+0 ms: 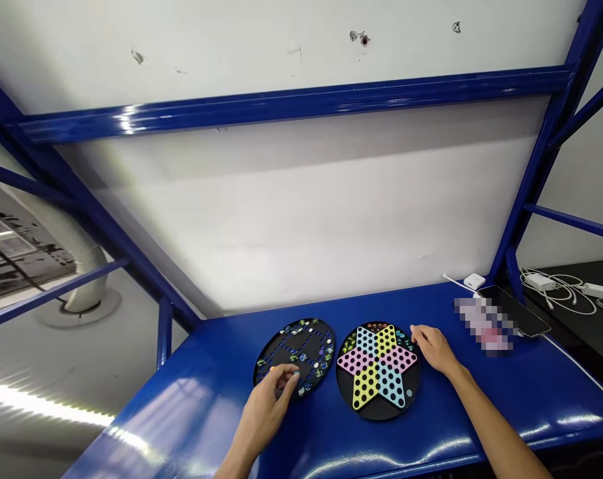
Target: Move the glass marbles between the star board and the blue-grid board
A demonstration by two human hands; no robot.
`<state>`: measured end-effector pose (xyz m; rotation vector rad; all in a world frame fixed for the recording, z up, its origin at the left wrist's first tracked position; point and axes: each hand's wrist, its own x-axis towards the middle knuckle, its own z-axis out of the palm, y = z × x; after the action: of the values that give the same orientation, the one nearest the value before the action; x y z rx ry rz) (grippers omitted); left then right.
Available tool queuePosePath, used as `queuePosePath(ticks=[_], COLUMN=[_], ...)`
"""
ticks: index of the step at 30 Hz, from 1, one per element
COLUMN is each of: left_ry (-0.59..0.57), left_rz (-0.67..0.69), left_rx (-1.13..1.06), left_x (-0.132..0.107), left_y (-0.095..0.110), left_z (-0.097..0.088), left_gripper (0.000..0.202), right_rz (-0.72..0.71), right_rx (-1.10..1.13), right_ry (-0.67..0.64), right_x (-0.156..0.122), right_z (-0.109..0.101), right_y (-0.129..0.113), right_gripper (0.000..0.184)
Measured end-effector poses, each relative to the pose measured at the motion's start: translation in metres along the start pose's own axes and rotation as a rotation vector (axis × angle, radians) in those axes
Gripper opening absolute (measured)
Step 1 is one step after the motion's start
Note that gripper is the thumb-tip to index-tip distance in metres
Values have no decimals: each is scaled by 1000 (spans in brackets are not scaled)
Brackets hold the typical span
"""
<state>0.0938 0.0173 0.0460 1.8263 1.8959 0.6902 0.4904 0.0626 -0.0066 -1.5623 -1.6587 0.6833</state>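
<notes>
My left hand [272, 398] is over the near edge of a round black marble board [272, 342], thumb and forefinger pinched on what looks like a small bluish marble [296, 373]. Glass marbles in several colours sit around that board. To its right lies a round Chinese checkers board [377, 366] with a yellow, pink and blue star full of holes. Red, green and blue pieces lie in the sections behind the star, and a light blue one near its front right. My right hand [431, 344] is at this board's right edge, its fingers curled together; whatever they hold is hidden.
Both boards rest on a blue tabletop [206, 379] against a white wall, within a blue metal frame [301, 100]. At the right lie a phone [515, 313], a blurred-out item [485, 324], a white charger [475, 281] and cables [575, 289].
</notes>
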Motion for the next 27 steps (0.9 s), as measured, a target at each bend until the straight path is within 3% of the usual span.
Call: queuePosePath(ticks=[3,7,10,12,15,19,23,27], left_ry=[-31,-74,-61,-74,-103,-73,-85,59], left_rz=[163,361,476,522,545,578,606,529], left_rx=[-65,-68,-28,48,181,230,141,68], left_x=[-2,5,15,21,23,13,-3,-15], left_y=[50,119,154,165,167,159,144,103], left_z=[30,84,119,136,151,149,128,95], left_gripper=[33,22,18,22,31,32,34,29], right_rz=[2,18,9,-1,-8,-13,-49,-57], right_rx=[2,16,17,17,24,19,-31,-63], right_ry=[3,-5,-4,1,3,-6,-5,4], right_x=[1,2,4,4,5,4,4,4], right_z=[0,0,1,2,3,4,5,6], right_y=[1,6,9,10,10,9,10,12], right_gripper=[56,57,57,58,59,56,50,48])
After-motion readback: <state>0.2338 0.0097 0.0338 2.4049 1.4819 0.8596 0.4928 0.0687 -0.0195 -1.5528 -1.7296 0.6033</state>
